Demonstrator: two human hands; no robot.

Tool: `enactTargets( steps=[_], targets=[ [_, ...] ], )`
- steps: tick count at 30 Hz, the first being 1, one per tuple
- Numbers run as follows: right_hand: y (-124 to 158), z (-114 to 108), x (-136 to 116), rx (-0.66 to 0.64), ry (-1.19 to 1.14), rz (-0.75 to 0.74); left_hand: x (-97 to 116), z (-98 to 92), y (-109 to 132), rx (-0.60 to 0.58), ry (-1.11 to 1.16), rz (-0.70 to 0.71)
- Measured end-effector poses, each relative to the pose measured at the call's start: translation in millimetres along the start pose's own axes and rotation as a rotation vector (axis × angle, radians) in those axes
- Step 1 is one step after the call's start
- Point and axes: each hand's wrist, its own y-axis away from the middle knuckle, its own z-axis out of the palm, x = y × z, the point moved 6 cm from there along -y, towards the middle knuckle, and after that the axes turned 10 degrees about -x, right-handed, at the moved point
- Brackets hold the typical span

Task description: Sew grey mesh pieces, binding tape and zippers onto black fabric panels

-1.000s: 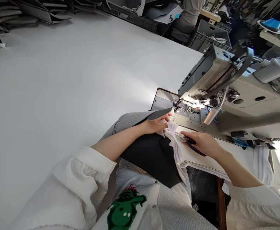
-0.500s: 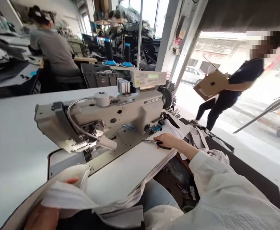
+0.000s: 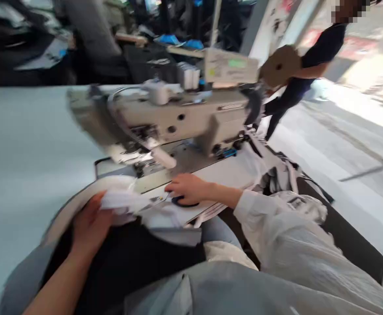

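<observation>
My left hand (image 3: 93, 221) pinches a strip of white fabric (image 3: 122, 202) in front of the sewing machine's needle end. Closed round the dark handles of a pair of scissors (image 3: 182, 202) is my right hand (image 3: 189, 189). The blades point left and lie at the fabric strip; blur hides whether they touch it. Black material (image 3: 129, 262) drapes over my lap below the strip. The sewing machine (image 3: 191, 116) stands just beyond both hands, its needle area to the left of my right hand.
A person (image 3: 319, 57) carrying a brown cardboard piece (image 3: 280, 65) walks behind the machine at the right. Pale cloth strips (image 3: 276, 179) lie at the table's right end. A dark crate (image 3: 152, 65) and blue-based thread cones (image 3: 168, 39) stand behind.
My right hand has brought the scissors left, from the table's right part to the white strip. My left hand has lifted the strip. The view has tipped downward.
</observation>
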Motion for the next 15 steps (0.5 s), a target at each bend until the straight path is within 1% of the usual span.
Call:
enactTargets(
  steps=[2, 3, 4, 5, 8, 12, 15],
  targets=[
    [-5, 0, -10, 0.019, -0.048, -0.001, 23, 16.1, 3, -0.047, 0.222, 0.069],
    [-7, 0, -12, 0.041, -0.068, -0.001, 28, 21.3, 1, -0.055, 0.237, 0.067],
    [-10, 0, -13, 0.059, -0.076, -0.017, 29, 23.8, -2, -0.049, 0.243, 0.064],
    [-14, 2, -14, 0.058, -0.082, -0.048, 31, 27.2, -5, -0.092, 0.279, 0.113],
    [-24, 7, -15, 0.053, -0.057, -0.095, 30, 29.9, -5, -0.151, 0.339, 0.220],
    [-34, 9, -24, 0.012, 0.012, -0.104, 29, 33.1, 0, -0.205, 0.366, 0.259],
    [-44, 5, -25, -0.045, 0.086, -0.073, 26, 26.7, 2, -0.197, 0.373, 0.279]
  ],
)
